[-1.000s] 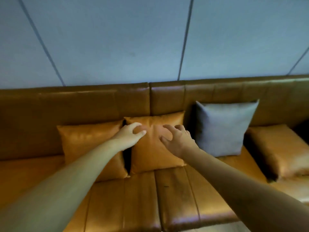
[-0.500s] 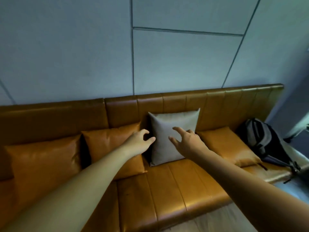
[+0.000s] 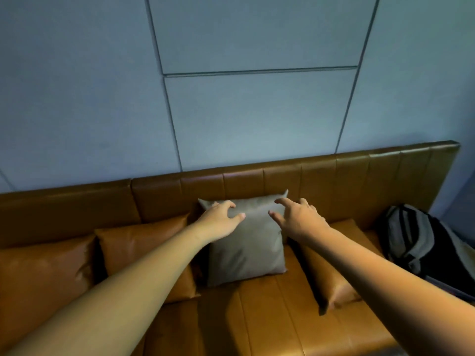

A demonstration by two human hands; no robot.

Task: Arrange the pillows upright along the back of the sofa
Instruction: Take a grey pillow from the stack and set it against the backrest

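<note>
A grey pillow (image 3: 248,250) stands upright against the back of the tan leather sofa (image 3: 321,176). My left hand (image 3: 218,222) hovers at its upper left corner, fingers spread and curled. My right hand (image 3: 299,218) reaches over its upper right part, fingers apart. Neither hand holds anything. Two tan leather pillows (image 3: 144,242) (image 3: 38,273) stand upright to the left of the grey one. Another tan pillow (image 3: 334,276) lies tilted on the seat to its right, partly hidden by my right forearm.
A black and grey backpack (image 3: 421,247) lies on the sofa's right end. A blue-grey panelled wall (image 3: 231,111) rises behind the backrest. The seat cushions (image 3: 257,317) in front of the pillows are bare.
My view has swung to the right along the sofa. Both hands have moved from the middle tan pillow over to the grey pillow, staying open.
</note>
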